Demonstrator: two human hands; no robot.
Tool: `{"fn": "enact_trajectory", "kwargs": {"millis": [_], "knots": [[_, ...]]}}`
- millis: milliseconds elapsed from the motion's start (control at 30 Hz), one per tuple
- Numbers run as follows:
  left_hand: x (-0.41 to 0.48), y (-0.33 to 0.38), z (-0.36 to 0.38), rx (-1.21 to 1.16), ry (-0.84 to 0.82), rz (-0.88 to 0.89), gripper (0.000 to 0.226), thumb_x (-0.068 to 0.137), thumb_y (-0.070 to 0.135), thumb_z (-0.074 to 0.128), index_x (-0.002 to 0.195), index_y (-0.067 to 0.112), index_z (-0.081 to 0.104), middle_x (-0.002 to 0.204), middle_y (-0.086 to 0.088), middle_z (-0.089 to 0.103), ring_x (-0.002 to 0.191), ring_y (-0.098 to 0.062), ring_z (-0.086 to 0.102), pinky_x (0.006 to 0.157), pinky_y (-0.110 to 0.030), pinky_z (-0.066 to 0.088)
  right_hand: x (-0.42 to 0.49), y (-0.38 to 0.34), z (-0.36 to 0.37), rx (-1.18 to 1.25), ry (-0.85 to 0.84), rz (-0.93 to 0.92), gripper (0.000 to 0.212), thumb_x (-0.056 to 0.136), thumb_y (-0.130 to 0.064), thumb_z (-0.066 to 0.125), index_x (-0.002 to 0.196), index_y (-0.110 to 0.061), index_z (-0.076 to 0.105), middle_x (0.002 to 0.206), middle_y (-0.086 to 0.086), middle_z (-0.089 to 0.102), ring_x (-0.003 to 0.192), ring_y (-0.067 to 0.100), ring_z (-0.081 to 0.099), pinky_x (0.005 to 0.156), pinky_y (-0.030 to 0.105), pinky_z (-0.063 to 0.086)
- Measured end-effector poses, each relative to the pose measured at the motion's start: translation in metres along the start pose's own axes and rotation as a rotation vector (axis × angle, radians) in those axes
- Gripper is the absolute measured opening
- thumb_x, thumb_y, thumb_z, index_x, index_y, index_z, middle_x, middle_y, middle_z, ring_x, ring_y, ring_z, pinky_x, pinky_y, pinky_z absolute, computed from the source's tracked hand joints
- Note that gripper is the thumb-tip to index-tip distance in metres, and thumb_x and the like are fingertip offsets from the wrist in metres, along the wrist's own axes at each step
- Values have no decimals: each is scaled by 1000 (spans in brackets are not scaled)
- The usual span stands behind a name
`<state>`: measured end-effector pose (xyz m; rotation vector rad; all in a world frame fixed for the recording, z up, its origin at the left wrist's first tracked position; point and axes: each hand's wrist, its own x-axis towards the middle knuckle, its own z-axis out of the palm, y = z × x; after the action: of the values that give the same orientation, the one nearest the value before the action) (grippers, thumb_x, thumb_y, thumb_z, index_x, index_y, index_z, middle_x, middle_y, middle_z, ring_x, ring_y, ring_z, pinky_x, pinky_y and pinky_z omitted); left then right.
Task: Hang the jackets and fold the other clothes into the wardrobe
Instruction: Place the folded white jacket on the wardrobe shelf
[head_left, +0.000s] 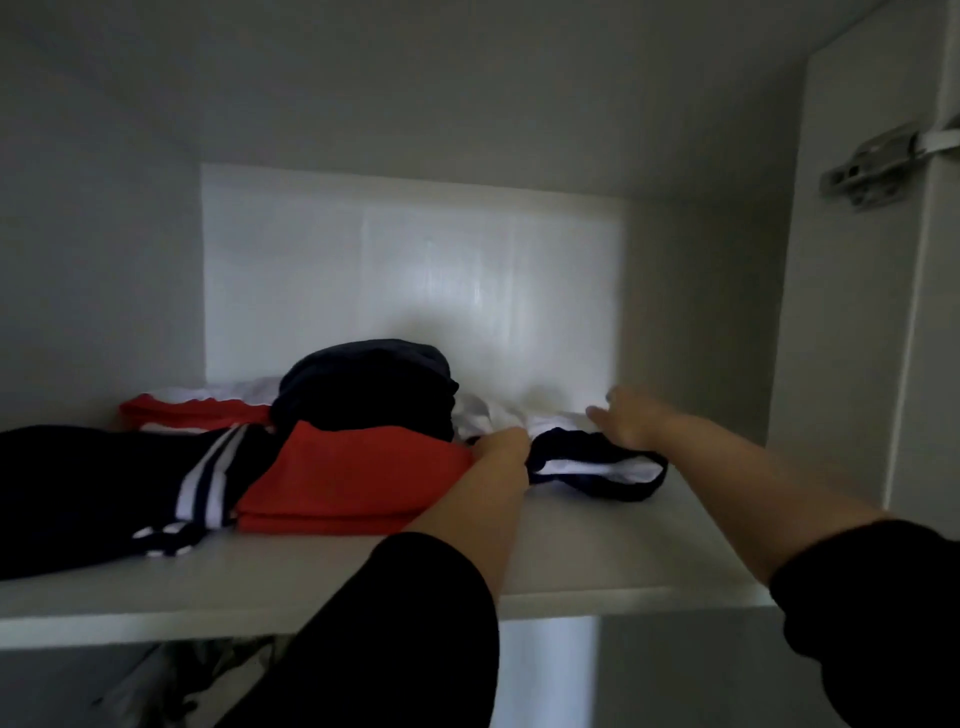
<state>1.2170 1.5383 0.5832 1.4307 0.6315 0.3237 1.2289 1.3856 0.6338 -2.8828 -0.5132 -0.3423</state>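
Right, on the left of the wardrobe shelf lie dark striped trousers, reaching close to the near edge. Next comes a folded red top, with a navy bundle perched just behind it on the far side. The left hand sits at the red top's right edge, fingers buried in cloth, so I cannot tell whether it grips. Further right, the white navy-trimmed garment lies loosely folded, and the right hand rests on its far part, fingers stretched flat, holding nothing. The danger, I'd say: a shove leftward could bunch this fold or topple that navy bundle, and the trousers could slide off the near edge.
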Motion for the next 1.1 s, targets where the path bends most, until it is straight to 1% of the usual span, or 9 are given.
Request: {"fn": "enact_trajectory", "kwargs": {"millis": [100,200,233,333,400,533,633,733,1100], "knots": [[25,-2,19,295,4,143,43,103,17,37,142,0,34,148,-17,37,136,-30,36,107,-29,33,22,13,27,3,-288,-81,71,96,-60,31,149,-13,29,152,8,34,139,25,34,113,33,25],[31,13,23,84,-65,59,42,102,16,33,143,7,37,146,-10,42,126,-21,49,55,-9,45,41,22,27,130,-395,-158,77,84,-65,52,145,-20,36,142,1,46,127,20,46,92,25,45],[37,15,26,172,-62,104,42,102,17,35,142,6,38,145,-10,43,121,-20,51,54,-12,45,49,25,28,130,-421,-162,76,83,-61,59,144,-22,35,141,-1,46,120,17,47,77,19,45],[67,15,32,305,122,60,44,101,22,44,142,6,38,149,-10,36,133,-23,38,103,-27,36,72,29,39,-7,-378,-138,94,79,-52,71,151,-21,18,151,1,33,133,22,38,92,25,40],[79,17,43,435,146,92,52,99,25,48,145,5,31,152,-12,30,139,-25,30,111,-32,24,89,32,52,-139,-309,-146,100,77,-55,70,152,-24,12,154,7,26,139,29,31,109,35,33],[79,13,48,-45,318,153,67,89,14,56,148,12,25,150,-14,31,132,-30,41,107,-38,38,113,31,78,-255,-212,-151,83,89,-52,52,153,-29,3,157,15,16,143,35,18,113,40,21],[82,-3,46,624,489,581,65,89,15,52,148,22,26,157,-5,17,143,-26,18,114,-44,24,131,21,97,-259,-207,-160,72,96,-47,37,152,-32,-5,159,15,4,143,39,12,114,40,19],[85,-15,49,1124,330,755,54,96,26,40,148,25,26,158,-3,15,146,-25,6,117,-50,5,147,14,111,-223,-175,-206,68,99,-46,34,152,-32,-7,159,18,-2,143,41,11,115,41,17],[92,-24,41,1233,181,577,64,96,26,41,152,27,11,160,0,1,146,-27,-1,116,-54,8,154,20,128,-73,-13,-348,66,99,-43,40,154,-26,7,158,16,11,144,37,15,116,39,18]]}}
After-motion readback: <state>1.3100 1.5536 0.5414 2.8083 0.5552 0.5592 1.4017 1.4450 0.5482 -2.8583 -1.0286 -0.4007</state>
